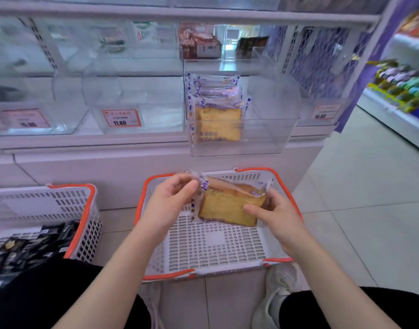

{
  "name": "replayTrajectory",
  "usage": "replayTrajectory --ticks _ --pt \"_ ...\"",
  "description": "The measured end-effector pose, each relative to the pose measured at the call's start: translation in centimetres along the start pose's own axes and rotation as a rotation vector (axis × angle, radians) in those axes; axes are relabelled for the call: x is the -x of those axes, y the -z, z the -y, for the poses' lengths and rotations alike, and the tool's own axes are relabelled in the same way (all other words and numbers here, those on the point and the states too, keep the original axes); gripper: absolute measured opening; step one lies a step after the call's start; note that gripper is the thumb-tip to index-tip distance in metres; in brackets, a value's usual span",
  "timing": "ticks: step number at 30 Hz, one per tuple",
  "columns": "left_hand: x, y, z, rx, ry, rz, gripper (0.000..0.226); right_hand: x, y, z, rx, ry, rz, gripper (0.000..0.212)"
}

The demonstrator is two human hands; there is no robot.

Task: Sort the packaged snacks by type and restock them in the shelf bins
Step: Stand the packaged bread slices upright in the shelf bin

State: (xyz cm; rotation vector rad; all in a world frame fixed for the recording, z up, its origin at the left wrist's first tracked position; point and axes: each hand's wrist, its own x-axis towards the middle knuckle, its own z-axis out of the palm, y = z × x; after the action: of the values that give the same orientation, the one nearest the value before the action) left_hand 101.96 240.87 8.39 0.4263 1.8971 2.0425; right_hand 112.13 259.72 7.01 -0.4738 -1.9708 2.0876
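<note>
1. Head view: both hands hold one wrapped cake slice (227, 205) over the far end of the white and orange basket (215, 248); the left hand (170, 200) pinches the crinkled film edge at the packet's 9 o'clock side, and the right hand (272, 212) grips its 3 o'clock end with the fingers curled round it
2. Its target, by my reading, is the clear shelf bin (241, 138) at 12 o'clock from the hands, directly above and beyond the basket, where matching cake packets (218, 110) stand upright in a row
3. The held packet's long axis runs roughly 9 to 3 and it lies tilted, so it likely needs turning upright to match the stack; neither hand is clearly nearer the bin
4. Materials: the wrap is thin, glossy, clear film with blue print, the cake inside a soft yellow-brown slab likely to squash under a hard grip; the bin is rigid clear plastic, the basket stiff perforated plastic with an orange rim
5. A second basket (44, 210) at 9 o'clock holds dark packets (30, 250), a different type
</note>
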Motion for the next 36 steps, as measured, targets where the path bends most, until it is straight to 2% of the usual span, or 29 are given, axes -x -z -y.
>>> replayTrajectory --ticks 4,8,11,15,18,20,23,25,29,32,33,36 --pt "-0.1 -0.2 -2.6 0.011 -0.071 -0.011 0.011 0.0 -0.1 3.0 -0.095 0.069 -0.033 0.036" --pt "-0.2 -0.6 -4.6 0.048 -0.11 -0.114 0.017 0.2 -1.0 5.3 -0.285 0.124 -0.144 0.019" --pt "-0.5 -1.2 -6.1 0.016 -0.207 -0.163 0.018 0.5 -1.6 6.8 -0.492 0.071 -0.078 0.008" --pt "-1.5 -1.9 -7.4 -0.004 -0.295 -0.191 0.019 0.0 -1.5 9.0 -0.546 -0.004 0.049 0.025" --pt "-2.8 -1.5 -7.9 -0.11 -0.381 -0.175 0.025 -1.0 -0.7 10.1 -0.49 0.01 -0.001 0.01" --pt "-3.7 -1.2 -8.2 -0.174 -0.43 -0.178 0.024 -1.9 -0.2 10.6 -0.425 0.054 -0.079 0.008" --pt "-5.0 -1.9 -8.9 -0.116 -0.484 -0.139 0.022 -3.5 -0.1 10.9 -0.415 0.086 -0.197 0.018" --pt "-5.9 -2.6 -9.6 -0.062 -0.487 -0.079 0.021 -4.5 -0.1 10.9 -0.443 0.077 -0.218 0.021" --pt "-9.1 -2.6 -11.1 -0.151 -0.518 -0.096 0.018 -7.3 1.2 11.9 -0.332 0.106 -0.099 0.009" --pt "-11.3 -2.9 -13.0 -0.187 -0.587 -0.125 0.014 -9.2 1.9 13.6 -0.073 0.167 0.072 0.014" --pt "-12.0 -3.0 -13.6 -0.226 -0.612 -0.139 0.011 -9.9 1.9 14.2 0.015 0.19 0.091 0.018" --pt "-14.0 -2.9 -14.8 -0.35 -0.601 -0.152 0.023 -12.1 2.3 16.1 0.185 0.272 0.032 0.025"
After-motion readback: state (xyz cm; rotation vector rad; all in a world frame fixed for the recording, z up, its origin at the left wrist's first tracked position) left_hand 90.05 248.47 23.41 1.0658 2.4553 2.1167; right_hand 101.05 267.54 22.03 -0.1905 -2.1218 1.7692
